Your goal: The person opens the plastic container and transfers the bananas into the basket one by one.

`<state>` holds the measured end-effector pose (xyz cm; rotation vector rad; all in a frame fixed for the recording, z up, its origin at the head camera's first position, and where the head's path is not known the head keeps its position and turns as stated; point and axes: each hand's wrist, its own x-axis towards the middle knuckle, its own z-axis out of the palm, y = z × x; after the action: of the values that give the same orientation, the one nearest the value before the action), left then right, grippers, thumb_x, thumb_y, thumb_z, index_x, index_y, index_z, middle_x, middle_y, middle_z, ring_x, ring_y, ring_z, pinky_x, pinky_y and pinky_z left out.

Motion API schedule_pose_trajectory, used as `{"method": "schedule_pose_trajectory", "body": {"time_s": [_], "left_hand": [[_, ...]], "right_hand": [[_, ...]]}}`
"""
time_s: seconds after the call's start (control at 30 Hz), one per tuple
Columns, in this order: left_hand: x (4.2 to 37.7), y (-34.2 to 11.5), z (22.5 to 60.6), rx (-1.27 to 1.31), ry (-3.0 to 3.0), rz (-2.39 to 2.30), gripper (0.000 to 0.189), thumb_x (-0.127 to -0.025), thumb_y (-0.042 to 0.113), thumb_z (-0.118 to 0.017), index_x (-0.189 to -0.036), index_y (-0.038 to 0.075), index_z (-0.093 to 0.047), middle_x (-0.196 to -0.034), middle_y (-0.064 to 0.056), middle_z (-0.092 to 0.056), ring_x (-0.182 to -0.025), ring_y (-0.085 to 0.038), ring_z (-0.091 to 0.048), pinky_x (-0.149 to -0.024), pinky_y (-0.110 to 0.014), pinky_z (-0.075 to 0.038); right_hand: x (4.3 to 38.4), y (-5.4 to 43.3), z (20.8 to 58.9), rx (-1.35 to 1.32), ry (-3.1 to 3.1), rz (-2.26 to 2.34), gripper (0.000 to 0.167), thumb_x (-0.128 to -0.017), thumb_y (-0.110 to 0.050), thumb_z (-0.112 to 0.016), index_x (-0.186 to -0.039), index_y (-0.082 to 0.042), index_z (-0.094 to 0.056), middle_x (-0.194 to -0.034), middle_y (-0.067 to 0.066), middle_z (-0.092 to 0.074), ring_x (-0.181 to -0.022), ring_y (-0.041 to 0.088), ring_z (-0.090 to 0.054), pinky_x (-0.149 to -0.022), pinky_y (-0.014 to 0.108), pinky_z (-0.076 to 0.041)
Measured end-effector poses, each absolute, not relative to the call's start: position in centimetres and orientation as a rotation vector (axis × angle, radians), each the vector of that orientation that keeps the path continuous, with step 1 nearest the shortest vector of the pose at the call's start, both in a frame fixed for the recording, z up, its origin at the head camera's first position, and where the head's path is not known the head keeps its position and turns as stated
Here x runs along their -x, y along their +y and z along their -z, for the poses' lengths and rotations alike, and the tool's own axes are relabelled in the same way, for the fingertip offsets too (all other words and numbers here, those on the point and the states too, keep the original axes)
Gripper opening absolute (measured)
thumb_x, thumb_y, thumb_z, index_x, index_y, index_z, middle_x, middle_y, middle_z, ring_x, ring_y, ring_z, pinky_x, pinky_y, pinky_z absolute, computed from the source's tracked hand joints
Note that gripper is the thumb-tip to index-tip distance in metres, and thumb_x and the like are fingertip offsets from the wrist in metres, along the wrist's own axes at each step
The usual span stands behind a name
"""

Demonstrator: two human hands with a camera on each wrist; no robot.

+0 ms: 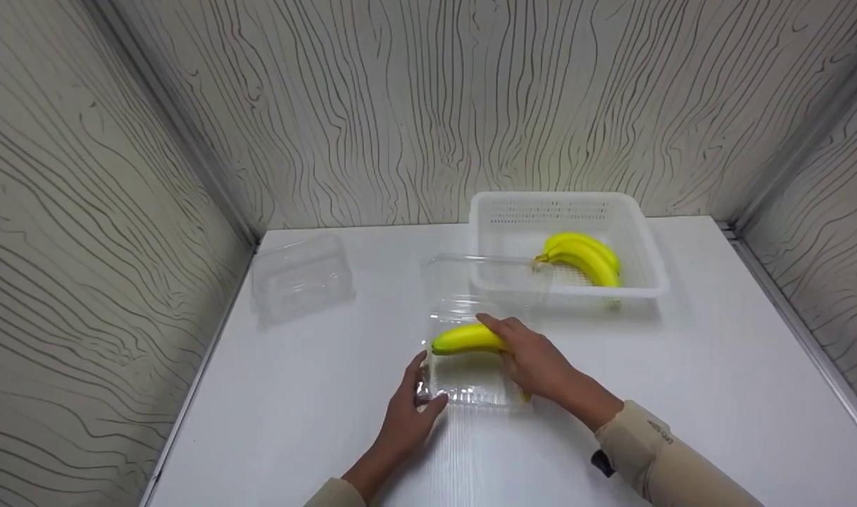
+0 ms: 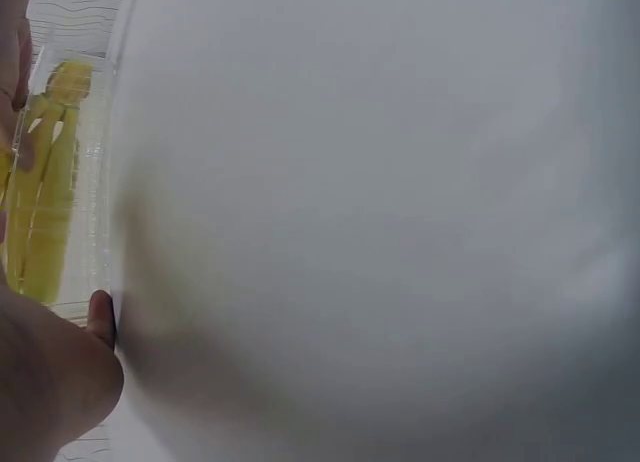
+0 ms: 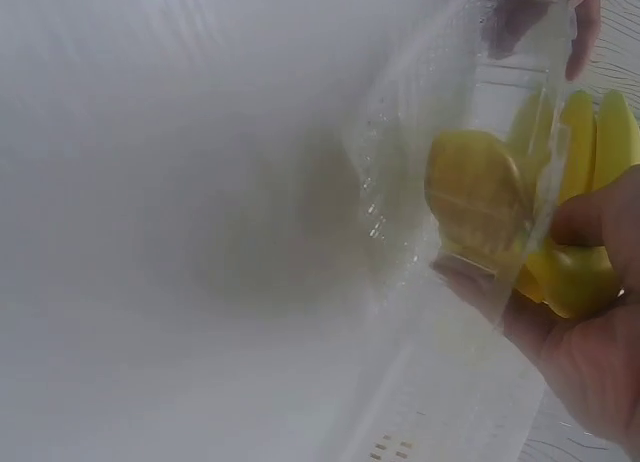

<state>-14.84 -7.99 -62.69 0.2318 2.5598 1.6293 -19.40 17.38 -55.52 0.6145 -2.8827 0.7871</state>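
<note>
An open clear plastic clamshell container (image 1: 470,396) lies mid-table in the head view, its lid (image 1: 442,282) folded back towards a white basket. My left hand (image 1: 408,415) grips the container's left side, thumb at the near corner. Over the container's base, my right hand (image 1: 537,359) holds a bunch of yellow bananas (image 1: 465,339), greenish at one tip. The right wrist view shows several bananas (image 3: 475,187) through the clear wall, with fingers and thumb around them. Whether the bunch touches the container's bottom cannot be told.
Behind the container, to the right, stands the white perforated basket (image 1: 655,287) with more bananas (image 1: 583,257) inside. Another clear plastic container (image 1: 305,278) sits at the table's back left. Wood-grain patterned panels (image 1: 400,105) enclose the white table (image 1: 294,422) at the back and sides.
</note>
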Motion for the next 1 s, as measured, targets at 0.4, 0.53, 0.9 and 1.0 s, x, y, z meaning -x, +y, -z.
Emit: {"method": "schedule_pose_trajectory", "body": {"time_s": [0.4, 0.53, 0.9, 1.0], "left_hand": [[14.9, -7.7, 62.4, -0.182, 2.589, -1.545, 0.062, -0.091, 0.041, -0.063, -0.147, 0.035, -0.036, -0.148, -0.003, -0.046, -0.106, -0.016, -0.062, -0.091, -0.040, -0.051], [14.8, -7.7, 62.1, -0.159, 2.586, -1.547, 0.063, -0.091, 0.038, -0.062, -0.148, 0.033, -0.035, -0.149, -0.004, -0.045, -0.105, -0.016, -0.063, -0.091, -0.042, -0.053], [15.0, -8.3, 62.2, -0.173, 2.591, -1.566, 0.065, -0.093, 0.031, -0.062, -0.150, 0.026, -0.033, -0.150, -0.009, -0.044, -0.108, -0.018, -0.064, -0.091, -0.041, -0.054], [15.0, -8.6, 62.1, -0.179, 2.591, -1.579, 0.065, -0.092, 0.031, -0.063, -0.150, 0.026, -0.033, -0.150, -0.012, -0.043, -0.105, -0.019, -0.065, -0.089, -0.042, -0.054]], "right_hand": [[19.1, 18.5, 52.8, -0.598, -2.825, -0.772, 0.074, -0.094, -0.015, -0.065, -0.150, -0.045, -0.028, -0.125, -0.010, -0.057, -0.104, 0.011, -0.061, -0.094, 0.038, -0.055], [18.9, 19.0, 51.9, -0.586, -2.831, -0.792, 0.074, -0.095, -0.017, -0.063, -0.149, -0.049, -0.025, -0.126, -0.012, -0.055, -0.105, 0.009, -0.059, -0.096, 0.038, -0.054], [18.4, 20.5, 49.7, -0.587, -2.739, -0.786, 0.075, -0.093, -0.015, -0.066, -0.148, -0.049, -0.028, -0.128, -0.015, -0.054, -0.099, 0.007, -0.056, -0.090, 0.034, -0.055], [18.2, 21.1, 49.2, -0.580, -2.722, -0.776, 0.074, -0.093, -0.014, -0.065, -0.148, -0.048, -0.029, -0.128, -0.014, -0.054, -0.097, 0.007, -0.055, -0.088, 0.034, -0.055]]}}
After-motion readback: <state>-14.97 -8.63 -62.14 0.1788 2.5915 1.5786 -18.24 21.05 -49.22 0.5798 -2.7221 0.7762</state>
